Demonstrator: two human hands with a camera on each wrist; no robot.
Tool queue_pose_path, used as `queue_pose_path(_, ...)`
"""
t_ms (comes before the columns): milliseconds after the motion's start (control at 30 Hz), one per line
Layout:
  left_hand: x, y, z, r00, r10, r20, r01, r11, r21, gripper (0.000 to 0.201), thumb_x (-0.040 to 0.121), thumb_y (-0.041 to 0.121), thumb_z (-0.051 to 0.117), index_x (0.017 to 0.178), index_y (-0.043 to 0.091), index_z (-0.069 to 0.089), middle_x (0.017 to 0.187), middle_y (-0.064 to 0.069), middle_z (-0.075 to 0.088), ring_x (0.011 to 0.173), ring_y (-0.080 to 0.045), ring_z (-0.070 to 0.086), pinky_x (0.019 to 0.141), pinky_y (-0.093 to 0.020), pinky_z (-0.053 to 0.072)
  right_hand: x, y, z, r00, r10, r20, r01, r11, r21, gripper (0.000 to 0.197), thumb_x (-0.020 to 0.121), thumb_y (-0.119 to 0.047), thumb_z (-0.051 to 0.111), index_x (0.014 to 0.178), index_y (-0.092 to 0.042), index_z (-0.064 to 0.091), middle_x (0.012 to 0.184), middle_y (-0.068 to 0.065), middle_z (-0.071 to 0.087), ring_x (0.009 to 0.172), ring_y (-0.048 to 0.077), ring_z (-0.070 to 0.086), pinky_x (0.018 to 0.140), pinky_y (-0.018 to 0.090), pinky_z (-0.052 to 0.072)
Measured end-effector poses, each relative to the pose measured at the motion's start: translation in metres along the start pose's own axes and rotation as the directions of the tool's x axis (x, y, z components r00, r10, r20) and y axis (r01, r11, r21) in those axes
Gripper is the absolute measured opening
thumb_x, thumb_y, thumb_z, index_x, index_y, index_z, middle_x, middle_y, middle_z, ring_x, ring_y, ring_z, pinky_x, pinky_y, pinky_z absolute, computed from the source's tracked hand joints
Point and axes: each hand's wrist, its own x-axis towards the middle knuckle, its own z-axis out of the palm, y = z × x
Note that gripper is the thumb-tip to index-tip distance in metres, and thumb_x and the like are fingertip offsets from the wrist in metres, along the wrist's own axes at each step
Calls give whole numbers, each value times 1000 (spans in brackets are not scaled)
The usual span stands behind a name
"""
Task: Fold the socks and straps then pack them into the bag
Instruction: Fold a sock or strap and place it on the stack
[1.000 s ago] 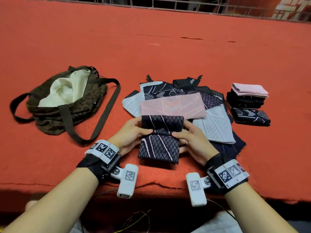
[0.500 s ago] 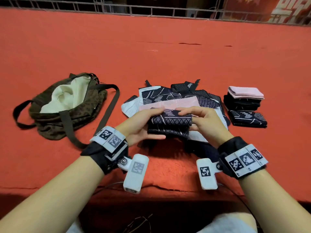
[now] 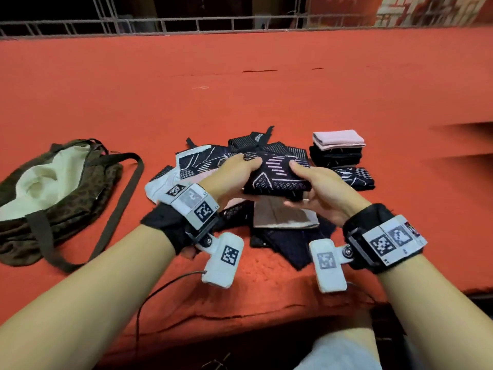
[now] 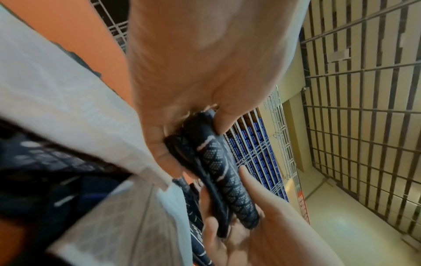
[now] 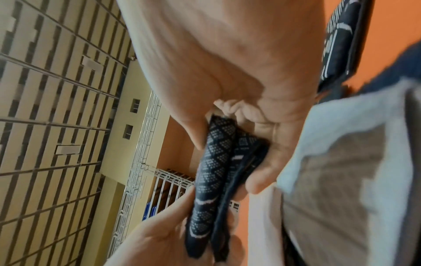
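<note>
Left hand (image 3: 229, 180) and right hand (image 3: 320, 193) pinch folded sock (image 3: 276, 173) (lifted).

Both hands raised — left hand (image 3: 229, 180), right hand (image 3: 324, 193) — fingers pinching.

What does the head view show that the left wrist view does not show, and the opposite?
Only the head view shows the open bag and the folded stack on the red table. Only the left wrist view shows the sock's doubled edge, layer on layer. Both show the left hand and right hand gripping the dark patterned sock.
</note>
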Motion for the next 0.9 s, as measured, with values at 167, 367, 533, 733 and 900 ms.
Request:
queue_pose_path(167,35,7,61,991,81,-108,-82,997,-12,15,101,3,51,109,14,59,80,-13,61,38,-14,54,35,-19,37,15,-10,-48,946,-239,-220,213,967,-136,9,98,-8,64,104,-13,68,78,4,68,52,16,61,43,22,45)
queue_pose_path(367,84,18,130,991,-134,-6,133,987,-87,14,93,13,71,91,6,60,82,-14,69,52,-20,68,43,-28,57,42,-25,-132,905,-134,-404,20,962,-274,19,93,-17,72,107,-11,61,81,8,64,40,9,59,39,22,51)
queue_pose_path(533,114,14,170,988,-154,-31,154,988,10,10,92,5,66,83,5,61,87,-16,68,71,-25,65,60,-36,62,62,-28,-171,886,-118,-449,-65,926,-371,8,95,-10,63,88,-10,59,93,7,61,78,17,63,49,30,60)
queue_pose_path(733,141,-7,183,986,-7,-165,53,961,272,14,89,3,64,97,-2,74,96,-13,72,86,-29,70,75,-47,64,81,-12,-189,855,-240,-461,-157,726,-670,27,84,-16,71,106,-18,56,107,3,67,100,24,66,90,42,57)
queue_pose_path(900,147,-27,190,995,65,-79,-11,835,551,19,85,8,73,103,13,77,111,-3,74,105,-22,69,95,-31,54,88,7,-195,903,-226,-366,-256,399,-880,37,85,-24,72,118,-17,58,121,11,67,111,32,62,93,38,51)
